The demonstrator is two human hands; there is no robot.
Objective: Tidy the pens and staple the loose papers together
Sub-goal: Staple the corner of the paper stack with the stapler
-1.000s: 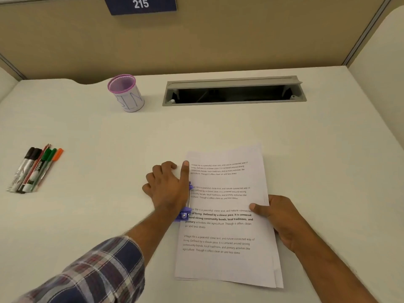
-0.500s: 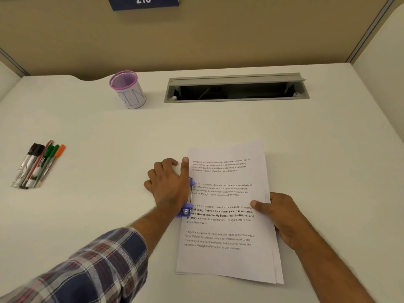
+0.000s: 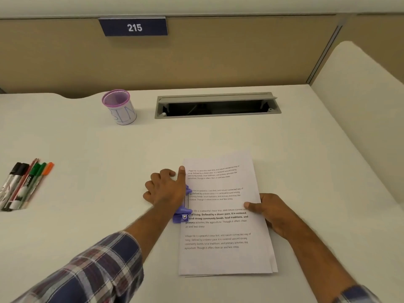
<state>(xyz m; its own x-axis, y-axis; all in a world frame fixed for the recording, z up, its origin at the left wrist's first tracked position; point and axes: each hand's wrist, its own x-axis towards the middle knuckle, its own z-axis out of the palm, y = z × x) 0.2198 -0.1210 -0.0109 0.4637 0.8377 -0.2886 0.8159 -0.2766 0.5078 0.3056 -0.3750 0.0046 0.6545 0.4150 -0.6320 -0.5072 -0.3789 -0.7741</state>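
Observation:
A stack of printed papers (image 3: 220, 256) lies on the white desk in front of me. A purple stapler (image 3: 182, 216) sits on the stack's left edge, about halfway up. My left hand (image 3: 167, 189) covers and holds the stapler, its index finger stretched along the paper's edge and the other fingers curled. My right hand (image 3: 273, 213) pinches the right edge of the stack, thumb on top. Several pens and markers (image 3: 24, 184) lie side by side at the far left. A purple mesh pen cup (image 3: 120, 107) stands upright at the back left, with no pens showing in it.
A grey cable slot (image 3: 216, 106) is open in the desk at the back centre. A beige partition with a sign reading 215 (image 3: 133, 27) closes the back. A white side panel (image 3: 360, 127) bounds the right.
Both hands, the stapler and the papers keep their places. Only my view has tilted upward, showing more of the partition.

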